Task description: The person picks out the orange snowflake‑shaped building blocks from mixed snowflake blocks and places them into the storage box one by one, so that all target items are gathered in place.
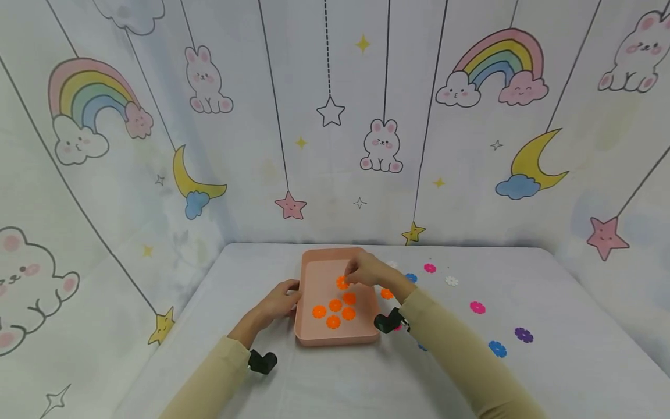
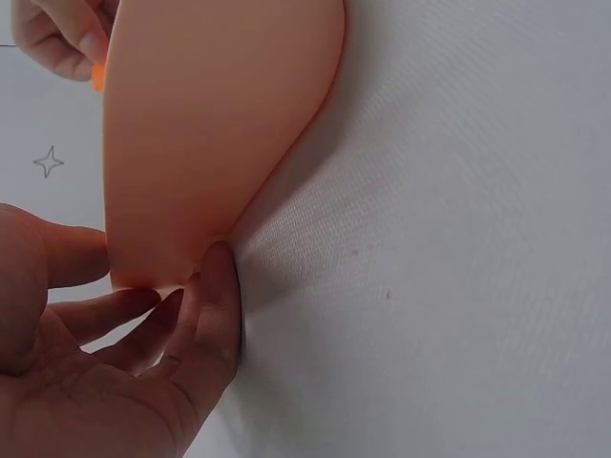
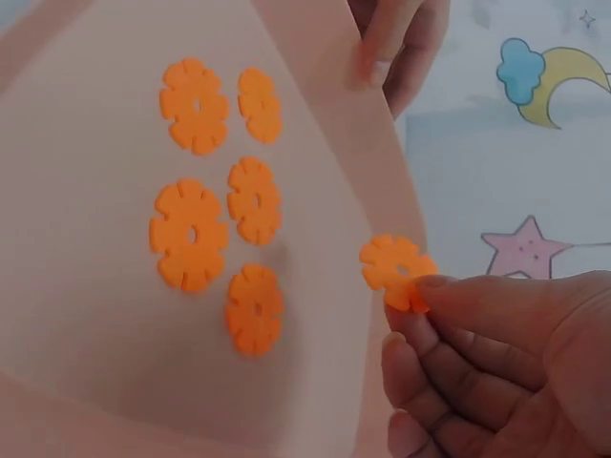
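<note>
Between thumb and fingertips, my right hand (image 1: 364,269) pinches an orange snowflake building disc (image 3: 393,269) with a notched edge and a small centre hole. It is held up over the far right part of a shallow peach tray (image 1: 307,273). Several more discs of that orange kind, such as this orange disc (image 1: 335,305), lie flat and apart on the tray floor. At the tray's left side, my left hand (image 1: 280,299) grips the wall. In the left wrist view its thumb (image 2: 76,256) is at the rim and its other fingers (image 2: 218,296) press the outside.
Right of the tray, loose discs lie scattered on the white cloth: a pink disc (image 1: 477,307), a purple disc (image 1: 523,335), a blue disc (image 1: 497,349), a white disc (image 1: 452,281) and others. An orange disc (image 1: 387,294) sits just beside the tray, partly behind my right forearm. A printed curtain (image 1: 335,174) stands behind.
</note>
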### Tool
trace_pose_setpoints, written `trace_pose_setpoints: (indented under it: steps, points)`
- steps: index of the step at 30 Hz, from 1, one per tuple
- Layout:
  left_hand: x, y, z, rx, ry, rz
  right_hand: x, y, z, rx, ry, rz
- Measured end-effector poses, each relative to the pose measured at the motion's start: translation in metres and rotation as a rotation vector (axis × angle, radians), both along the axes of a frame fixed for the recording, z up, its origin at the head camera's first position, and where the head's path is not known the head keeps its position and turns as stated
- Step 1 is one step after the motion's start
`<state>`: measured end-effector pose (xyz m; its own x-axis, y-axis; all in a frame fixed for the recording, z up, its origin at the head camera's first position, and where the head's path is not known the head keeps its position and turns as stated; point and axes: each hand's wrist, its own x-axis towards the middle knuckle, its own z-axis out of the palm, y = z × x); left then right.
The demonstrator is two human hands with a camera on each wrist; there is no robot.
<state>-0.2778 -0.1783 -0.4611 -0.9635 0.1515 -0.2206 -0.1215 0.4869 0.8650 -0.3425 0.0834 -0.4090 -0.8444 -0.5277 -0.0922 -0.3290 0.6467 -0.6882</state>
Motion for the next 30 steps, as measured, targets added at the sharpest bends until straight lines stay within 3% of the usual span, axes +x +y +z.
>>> trace_pose_setpoints:
  steps: [9, 15, 30]
  points:
    - [0.001, 0.000, 0.001, 0.014, 0.000, -0.014, -0.012, -0.019, -0.016, 0.040, -0.020, -0.019]
    - [0.001, -0.002, 0.002, 0.005, 0.003, -0.012, -0.010, -0.031, -0.025, 0.095, -0.018, -0.053]
    - [0.000, -0.001, 0.001, 0.011, 0.001, -0.022, -0.007, -0.033, -0.028, 0.142, -0.022, -0.105]
